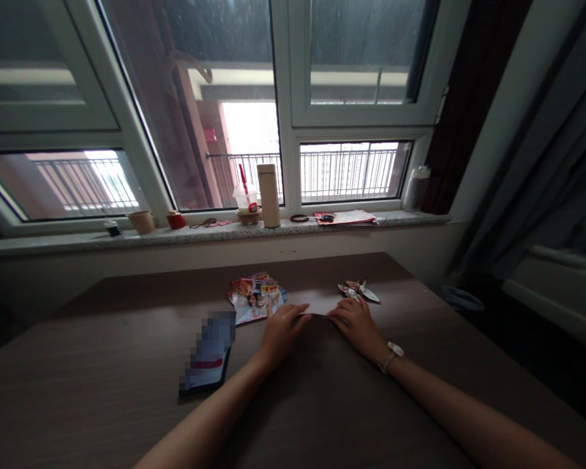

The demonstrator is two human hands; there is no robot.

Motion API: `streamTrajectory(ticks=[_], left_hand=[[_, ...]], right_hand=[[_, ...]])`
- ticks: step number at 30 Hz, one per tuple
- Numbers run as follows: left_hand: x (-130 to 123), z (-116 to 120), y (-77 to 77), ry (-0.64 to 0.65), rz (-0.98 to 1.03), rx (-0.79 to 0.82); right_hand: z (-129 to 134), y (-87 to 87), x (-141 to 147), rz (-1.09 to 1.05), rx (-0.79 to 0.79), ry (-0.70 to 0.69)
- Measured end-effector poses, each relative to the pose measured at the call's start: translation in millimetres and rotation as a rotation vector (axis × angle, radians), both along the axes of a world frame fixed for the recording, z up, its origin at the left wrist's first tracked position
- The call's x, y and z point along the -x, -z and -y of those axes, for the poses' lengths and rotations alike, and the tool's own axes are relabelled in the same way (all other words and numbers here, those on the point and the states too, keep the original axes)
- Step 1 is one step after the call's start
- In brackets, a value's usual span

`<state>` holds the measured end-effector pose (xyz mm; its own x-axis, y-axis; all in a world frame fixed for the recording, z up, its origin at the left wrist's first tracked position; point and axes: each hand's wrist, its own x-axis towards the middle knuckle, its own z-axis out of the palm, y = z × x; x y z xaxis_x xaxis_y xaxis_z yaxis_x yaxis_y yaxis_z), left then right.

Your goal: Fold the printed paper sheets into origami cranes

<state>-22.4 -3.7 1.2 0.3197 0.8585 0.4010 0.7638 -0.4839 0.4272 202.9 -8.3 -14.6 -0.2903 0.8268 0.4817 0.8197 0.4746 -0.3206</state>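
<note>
Between my two hands a small pale sheet of paper [318, 314] lies low over the brown table [141, 339]. My left hand [284, 329] pinches its left edge, and my right hand [355, 324], with a bracelet on the wrist, holds the right edge. Just left of my left hand is a fanned pile of colourful printed sheets [256, 298]. Folded paper pieces [360, 290] sit beyond my right hand. A dark phone [209, 355] rests on the table, left of my left forearm.
Along the stone windowsill [215, 236] stand a beige flask [268, 195], a plastic cup with a red straw [245, 197], a paper cup [141, 222], scissors [326, 217] on red and white papers, and a pale bottle [417, 189]. A curtain hangs at the right.
</note>
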Motion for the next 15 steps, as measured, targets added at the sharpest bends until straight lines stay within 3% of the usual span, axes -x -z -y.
streamTrajectory(ticks=[7,15], left_hand=[[4,-13,10.9,-0.104,0.111,-0.069],[1,-7,8.6,-0.033,-0.18,0.09]], right_hand=[[-13,12.3,-6,-0.14,0.066,0.015],[-3,5.6,-1,0.019,0.04,0.074]])
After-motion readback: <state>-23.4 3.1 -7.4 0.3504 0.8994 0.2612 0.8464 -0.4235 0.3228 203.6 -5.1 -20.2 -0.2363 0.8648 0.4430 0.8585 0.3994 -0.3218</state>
